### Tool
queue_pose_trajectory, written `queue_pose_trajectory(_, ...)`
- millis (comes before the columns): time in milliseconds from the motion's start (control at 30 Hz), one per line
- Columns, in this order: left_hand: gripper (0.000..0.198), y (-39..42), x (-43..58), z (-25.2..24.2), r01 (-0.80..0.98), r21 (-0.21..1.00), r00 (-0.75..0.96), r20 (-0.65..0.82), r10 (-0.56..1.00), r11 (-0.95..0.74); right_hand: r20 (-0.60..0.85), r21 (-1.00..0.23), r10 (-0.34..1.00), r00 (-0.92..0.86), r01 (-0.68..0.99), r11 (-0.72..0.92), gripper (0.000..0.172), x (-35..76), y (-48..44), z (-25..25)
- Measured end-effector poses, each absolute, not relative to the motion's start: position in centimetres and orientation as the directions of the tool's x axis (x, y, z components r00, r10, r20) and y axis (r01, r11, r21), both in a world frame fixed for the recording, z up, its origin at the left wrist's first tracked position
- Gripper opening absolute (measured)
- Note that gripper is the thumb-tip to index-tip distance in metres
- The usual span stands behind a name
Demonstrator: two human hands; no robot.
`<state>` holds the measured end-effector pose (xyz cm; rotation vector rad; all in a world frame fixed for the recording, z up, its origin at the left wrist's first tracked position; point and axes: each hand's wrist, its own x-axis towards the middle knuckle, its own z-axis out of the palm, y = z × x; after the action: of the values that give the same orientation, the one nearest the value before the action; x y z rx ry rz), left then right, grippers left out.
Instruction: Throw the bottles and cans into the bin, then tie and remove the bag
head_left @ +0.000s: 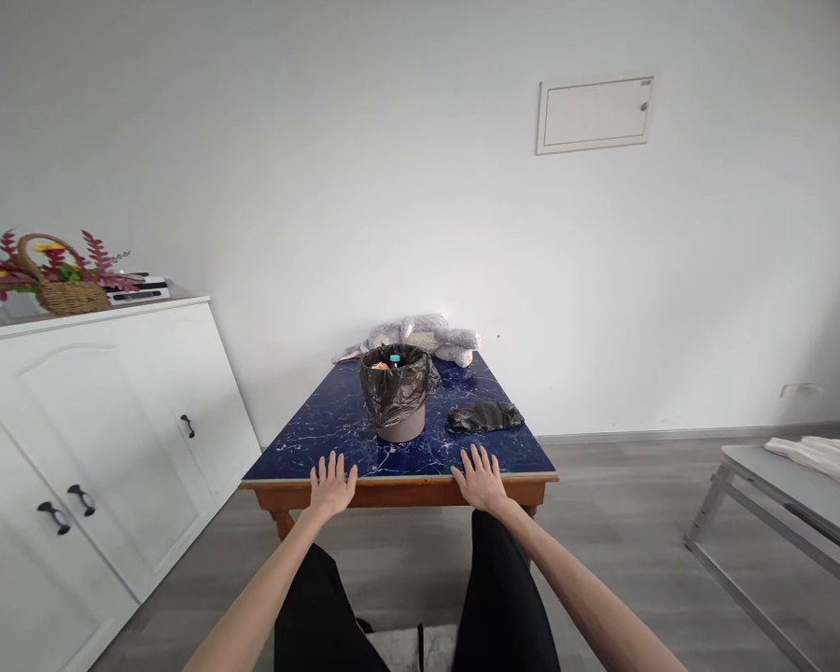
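Both grips released: left hand [331, 489] and right hand [482, 482] are palm-down, fingers spread, on the front edge of the wooden-framed table [315, 434] with a dark blue, white-veined top. Round mauve-brown bin [403, 428] is upright on the table, beyond and between the hands, nearer the left side of that gap. Its black plastic liner [394, 398] is folded over the rim and hangs down the outside; a teal-capped bottle [395, 358] and something orange [381, 366] show in its mouth, the rest inside is hidden. Flattened, bunched black plastic bundle [485, 417] lies right of the bin, apart from it, just beyond the right hand's fingertips. Pale grey-lilac plush toy [455, 338] lies along the far edge by the wall, partly behind the bin. White panelled cabinet [154, 392] at left carries a brown wicker basket [72, 297] with red-leaved stems; crumpled white cloth [826, 459] on a grey metal-legged stand [750, 459] at right
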<state>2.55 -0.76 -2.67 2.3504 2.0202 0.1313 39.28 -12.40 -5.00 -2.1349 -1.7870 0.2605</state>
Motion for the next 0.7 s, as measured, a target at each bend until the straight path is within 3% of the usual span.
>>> queue_pose_trajectory(200,0.094,-1.4,2.7,-2.5,0.984,0.089,0.149,0.053,0.987,-0.153,0.004,-0.631,0.978,0.207,0.759,-0.158,0.063,39.5,-10.6,-1.9)
queue_pose_trajectory(400,0.093,-1.8,3.0,-2.6,0.985,0.096,0.139,0.064,0.988,-0.144,0.001,-0.942,0.985,0.173,0.332,-0.057,0.043,37.6,-8.8,2.3)
queue_pose_trajectory(567,0.089,-1.9,3.0,-2.8,0.986,0.105,0.122,0.065,0.990,-0.128,-0.059,-0.998,0.985,0.164,-0.020,-0.056,0.038,34.2,-8.2,4.3)
queue_pose_trajectory(700,0.085,-2.0,2.9,-2.9,0.984,0.113,0.128,0.087,0.988,-0.137,-0.090,-0.986,0.983,0.160,-0.157,-0.064,0.037,33.1,-7.7,5.8)
